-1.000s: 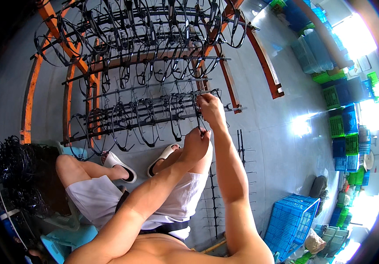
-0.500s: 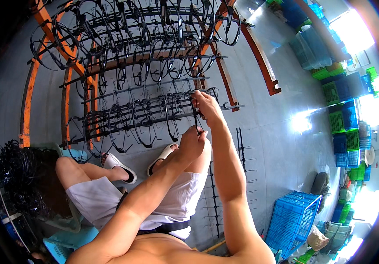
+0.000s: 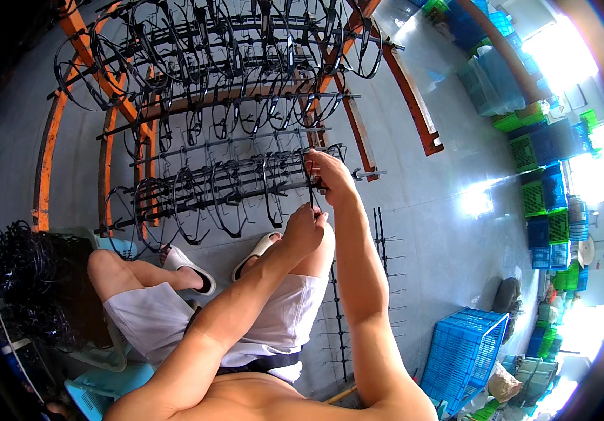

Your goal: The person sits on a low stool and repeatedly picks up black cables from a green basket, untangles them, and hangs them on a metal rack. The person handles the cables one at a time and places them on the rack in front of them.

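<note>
1. The person's right hand [image 3: 330, 175] is raised to the near right end of a black metal rod [image 3: 246, 184] on the orange steel rack [image 3: 46, 168], its fingers closed around the rod's tip.
2. The left hand [image 3: 305, 228] sits just below and nearer, fingers pinched together on a thin black plastic strip [image 3: 314, 200] that runs up toward the right hand.
3. Black curved plastic loops [image 3: 197, 203] hang in rows along the rack's rods, from the near row by the hands up to the far rows at the top.
4. A tangled heap of black loops [image 3: 32, 277] lies at the near left, beside the person's knee.
5. A bare black spiked rod [image 3: 337, 309] lies on the grey floor [image 3: 442, 238] just right of the white shorts.
6. A blue plastic lattice crate [image 3: 463, 347] stands at the near right.
7. Stacks of blue and green crates [image 3: 547, 182] line the far right wall, under bright windows; their labels are too small to tell.
8. White sandals [image 3: 186, 263] rest on the floor below the rack.
</note>
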The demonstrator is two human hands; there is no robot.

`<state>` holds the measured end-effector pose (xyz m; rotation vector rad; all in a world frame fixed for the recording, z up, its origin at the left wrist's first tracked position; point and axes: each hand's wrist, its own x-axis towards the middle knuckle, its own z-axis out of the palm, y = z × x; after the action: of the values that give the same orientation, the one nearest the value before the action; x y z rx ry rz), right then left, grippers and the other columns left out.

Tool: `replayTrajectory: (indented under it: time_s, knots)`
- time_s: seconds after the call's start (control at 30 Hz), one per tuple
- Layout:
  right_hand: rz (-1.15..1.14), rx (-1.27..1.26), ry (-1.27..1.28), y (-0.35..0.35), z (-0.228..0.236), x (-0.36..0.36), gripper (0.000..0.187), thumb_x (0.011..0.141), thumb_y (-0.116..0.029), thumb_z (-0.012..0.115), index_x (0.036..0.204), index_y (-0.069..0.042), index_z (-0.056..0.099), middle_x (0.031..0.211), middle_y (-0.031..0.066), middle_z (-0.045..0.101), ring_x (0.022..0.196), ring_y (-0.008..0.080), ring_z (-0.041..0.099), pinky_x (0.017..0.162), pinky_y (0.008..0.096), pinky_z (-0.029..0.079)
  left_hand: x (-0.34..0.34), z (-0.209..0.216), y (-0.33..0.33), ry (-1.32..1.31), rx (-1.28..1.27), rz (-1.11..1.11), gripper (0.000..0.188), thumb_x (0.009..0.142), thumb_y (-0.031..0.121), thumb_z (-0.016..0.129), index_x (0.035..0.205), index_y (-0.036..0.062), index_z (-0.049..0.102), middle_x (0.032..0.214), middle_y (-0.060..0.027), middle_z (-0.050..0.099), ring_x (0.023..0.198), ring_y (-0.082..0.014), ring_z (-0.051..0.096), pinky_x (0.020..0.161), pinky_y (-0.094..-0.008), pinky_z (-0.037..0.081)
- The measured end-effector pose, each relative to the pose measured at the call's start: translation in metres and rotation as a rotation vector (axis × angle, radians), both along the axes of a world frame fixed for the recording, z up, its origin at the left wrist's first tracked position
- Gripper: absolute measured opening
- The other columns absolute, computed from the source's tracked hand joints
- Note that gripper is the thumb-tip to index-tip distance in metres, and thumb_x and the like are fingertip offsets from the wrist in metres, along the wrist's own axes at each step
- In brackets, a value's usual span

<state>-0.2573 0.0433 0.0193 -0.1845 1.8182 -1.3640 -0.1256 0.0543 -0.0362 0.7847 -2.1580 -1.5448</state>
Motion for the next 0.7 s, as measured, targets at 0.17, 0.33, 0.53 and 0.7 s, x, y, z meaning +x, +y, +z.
replayTrajectory:
  time_s: [0.17, 0.33, 0.53, 0.7]
  knots:
    - [-0.030, -0.039, -0.013, -0.002, -0.004, 0.001, 0.020, 0.090, -0.032, 0.059, 0.092, -0.013, 0.064, 0.076, -0.0054, 0.057, 0.068, 0.0058, 0.049, 0.059, 0.0225, 0.034, 0.000, -0.004, -0.001, 0.014, -0.018, 0.003, 0.019, 0.085, 0.015, 0.058, 0.080, -0.0031, 0.058, 0.075, -0.0215, 0.060, 0.071, -0.0354, 0.059, 0.067, -0.0417, 0.046]
    - [-0.034, -0.059, 0.027, -0.003, -0.011, 0.002, 0.024, 0.092, -0.034, 0.058, 0.095, -0.011, 0.063, 0.076, -0.0047, 0.056, 0.067, 0.0064, 0.048, 0.059, 0.0233, 0.035, 0.003, 0.001, -0.003, -0.048, 0.045, -0.028, 0.020, 0.085, 0.017, 0.059, 0.080, -0.0023, 0.059, 0.073, -0.0214, 0.061, 0.069, -0.0364, 0.060, 0.066, -0.0428, 0.046]
    - [-0.027, 0.148, 0.138, -0.007, 0.000, 0.006, 0.043, 0.090, -0.045, 0.054, 0.090, -0.003, 0.065, 0.072, 0.0014, 0.060, 0.063, 0.0131, 0.053, 0.058, 0.0319, 0.042, 0.007, -0.003, 0.000, -0.008, 0.073, -0.020, 0.023, 0.085, 0.020, 0.061, 0.080, -0.0019, 0.058, 0.072, -0.0215, 0.061, 0.068, -0.0360, 0.060, 0.065, -0.0426, 0.047]
    - [0.167, 0.229, 0.594, -0.013, 0.001, 0.016, 0.046, 0.087, -0.043, 0.058, 0.079, 0.003, 0.062, 0.061, 0.0033, 0.053, 0.055, 0.0130, 0.047, 0.054, 0.0304, 0.039, 0.019, -0.044, 0.019, 0.186, -0.198, 0.154, 0.034, 0.082, 0.019, 0.067, 0.102, -0.0030, 0.050, 0.091, -0.0213, 0.056, 0.079, -0.0346, 0.058, 0.073, -0.0408, 0.046]
